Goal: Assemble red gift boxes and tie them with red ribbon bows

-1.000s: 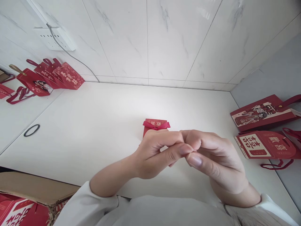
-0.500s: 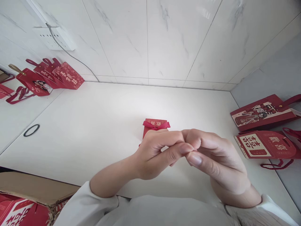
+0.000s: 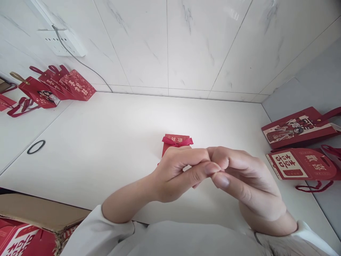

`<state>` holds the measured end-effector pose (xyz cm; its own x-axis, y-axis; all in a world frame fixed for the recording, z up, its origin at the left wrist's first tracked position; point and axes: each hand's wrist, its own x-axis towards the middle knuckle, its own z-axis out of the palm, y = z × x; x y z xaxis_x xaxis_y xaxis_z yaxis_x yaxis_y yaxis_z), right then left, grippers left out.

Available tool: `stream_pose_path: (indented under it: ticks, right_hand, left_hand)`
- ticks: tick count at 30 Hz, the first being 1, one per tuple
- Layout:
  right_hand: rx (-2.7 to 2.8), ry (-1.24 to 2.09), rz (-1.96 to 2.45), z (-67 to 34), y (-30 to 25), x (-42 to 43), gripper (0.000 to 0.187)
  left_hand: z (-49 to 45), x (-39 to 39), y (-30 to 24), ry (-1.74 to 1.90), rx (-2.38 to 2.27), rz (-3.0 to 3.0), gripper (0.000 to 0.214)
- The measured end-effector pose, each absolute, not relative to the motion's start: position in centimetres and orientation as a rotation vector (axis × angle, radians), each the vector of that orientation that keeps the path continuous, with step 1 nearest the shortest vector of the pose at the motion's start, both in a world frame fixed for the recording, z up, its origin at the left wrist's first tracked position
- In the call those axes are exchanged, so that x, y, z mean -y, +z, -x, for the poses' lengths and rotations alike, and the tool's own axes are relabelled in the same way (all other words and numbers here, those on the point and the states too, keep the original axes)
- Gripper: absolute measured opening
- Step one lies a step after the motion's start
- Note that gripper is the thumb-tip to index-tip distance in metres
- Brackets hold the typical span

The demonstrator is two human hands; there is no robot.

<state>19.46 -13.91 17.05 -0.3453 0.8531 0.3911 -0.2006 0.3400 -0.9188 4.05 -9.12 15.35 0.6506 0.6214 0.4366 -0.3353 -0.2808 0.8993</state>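
a small red box (image 3: 178, 138) with a pink bow (image 3: 177, 144) sits on a white table (image 3: 112, 138). nearer the wearer than the box, the left hand (image 3: 181, 174) hides part of it, fingertips meeting those of the right hand (image 3: 250, 185), to the box's right. red bags (image 3: 78, 85) and a black ring (image 3: 28, 150) are well left of the box; more red packages (image 3: 303, 163) are well to its right.
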Motion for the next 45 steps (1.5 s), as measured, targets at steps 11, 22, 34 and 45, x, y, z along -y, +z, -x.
stream_pose_path:
  ticks: [11,22,34,45]
  right_hand:
    - [1.522,1.245,0.633,-19.4,17.1,14.2,0.017]
    - [1.603,1.271,0.639,-20.4,17.1,14.1,0.014]
    - [1.682,1.243,0.689,-21.0,17.3,14.0,0.01]
    - [1.71,1.226,0.685,-21.0,17.3,13.7,0.012]
  left_hand:
    - [-4.1,9.0,15.6,0.93,-0.223,-1.591,0.032]
    - [-4.1,9.1,15.5,0.851,-0.234,-1.583,0.031]
    - [-4.1,9.1,15.4,0.83,-0.264,-1.588,0.033]
    - [-3.9,8.9,15.4,0.784,-0.271,-1.586,0.034]
